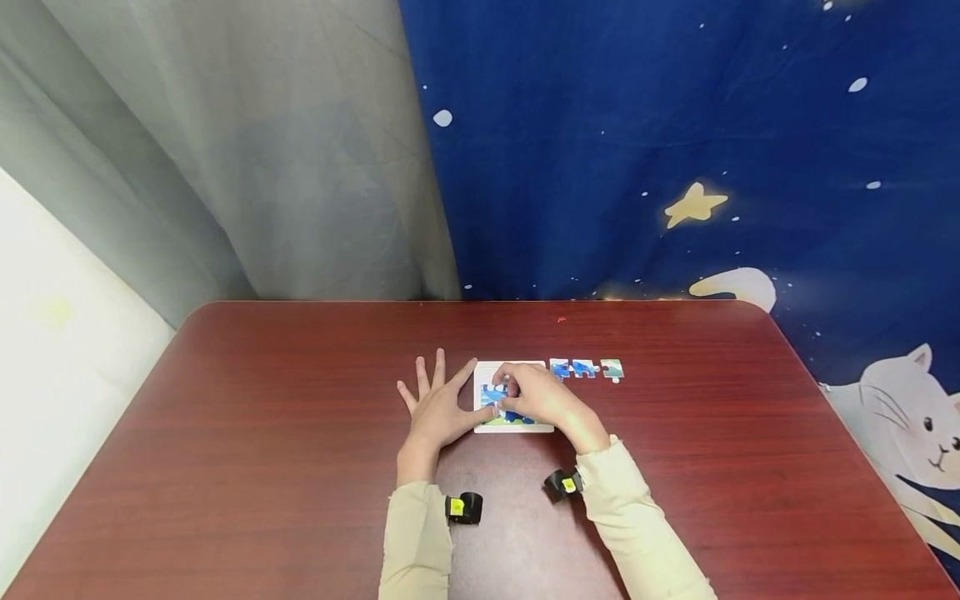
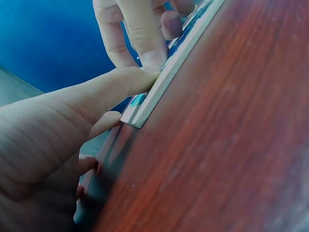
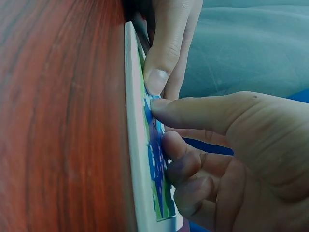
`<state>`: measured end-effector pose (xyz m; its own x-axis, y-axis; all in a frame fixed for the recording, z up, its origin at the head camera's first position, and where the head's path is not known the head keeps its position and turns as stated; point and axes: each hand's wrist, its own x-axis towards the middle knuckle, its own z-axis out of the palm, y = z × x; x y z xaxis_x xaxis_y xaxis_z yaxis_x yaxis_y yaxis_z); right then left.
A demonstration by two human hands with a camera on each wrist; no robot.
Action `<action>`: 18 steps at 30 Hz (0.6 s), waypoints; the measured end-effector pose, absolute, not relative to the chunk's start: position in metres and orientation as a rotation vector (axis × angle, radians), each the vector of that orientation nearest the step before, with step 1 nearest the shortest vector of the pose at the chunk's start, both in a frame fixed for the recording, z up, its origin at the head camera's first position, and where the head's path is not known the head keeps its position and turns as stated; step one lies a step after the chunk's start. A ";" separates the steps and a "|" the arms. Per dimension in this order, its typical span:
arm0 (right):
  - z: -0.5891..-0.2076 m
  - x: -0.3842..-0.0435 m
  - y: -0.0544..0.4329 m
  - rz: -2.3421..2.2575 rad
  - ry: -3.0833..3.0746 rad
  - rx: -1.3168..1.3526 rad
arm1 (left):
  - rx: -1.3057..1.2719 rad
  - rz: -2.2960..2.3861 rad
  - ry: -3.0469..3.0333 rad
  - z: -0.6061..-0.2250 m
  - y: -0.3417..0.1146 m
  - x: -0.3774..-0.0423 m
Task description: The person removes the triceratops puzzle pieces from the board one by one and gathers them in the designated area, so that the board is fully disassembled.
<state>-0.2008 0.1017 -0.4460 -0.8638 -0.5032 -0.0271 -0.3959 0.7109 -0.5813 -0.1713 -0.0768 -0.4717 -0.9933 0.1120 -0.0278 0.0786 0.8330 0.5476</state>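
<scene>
A white puzzle tray (image 1: 517, 429) lies on the table with a blue and green picture partly filled in. My left hand (image 1: 442, 412) spreads straight fingers at its left side; the index fingertip is at the upper left corner and the thumb lies over the lower left of the picture. From the right, my right hand (image 1: 543, 396) reaches over the tray, thumb and index finger pinching a blue puzzle piece (image 1: 492, 393) in its left part. In the right wrist view the thumb (image 3: 166, 110) meets the picture close to the left thumb, the other fingers curled. The right hand hides much of the tray.
Three loose puzzle pieces lie right of the tray: a blue one (image 1: 558, 367), another blue one (image 1: 582, 368) and a pale green one (image 1: 612, 367). A small red speck (image 1: 561, 319) is near the far edge of the reddish-brown table (image 1: 300, 400). Curtains hang behind.
</scene>
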 end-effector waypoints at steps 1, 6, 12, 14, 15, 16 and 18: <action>-0.446 -0.201 0.102 -0.865 2.735 -0.727 | 0.153 0.880 2.950 -0.472 -0.077 -0.171; -0.448 -0.201 0.103 -0.875 2.725 -0.725 | 0.161 0.873 2.945 -0.471 -0.076 -0.172; -0.451 -0.202 0.104 -0.875 2.715 -0.731 | 0.150 0.863 2.949 -0.471 -0.076 -0.171; -0.450 -0.202 0.104 -0.876 2.711 -0.732 | 0.153 0.862 2.952 -0.471 -0.076 -0.171; -0.450 -0.202 0.104 -0.878 2.708 -0.736 | 0.156 0.866 2.953 -0.471 -0.077 -0.171; -0.450 -0.202 0.104 -0.877 2.707 -0.744 | 0.159 0.867 2.954 -0.471 -0.077 -0.171; -0.449 -0.202 0.104 -0.877 2.697 -0.748 | 0.166 0.869 2.955 -0.471 -0.077 -0.171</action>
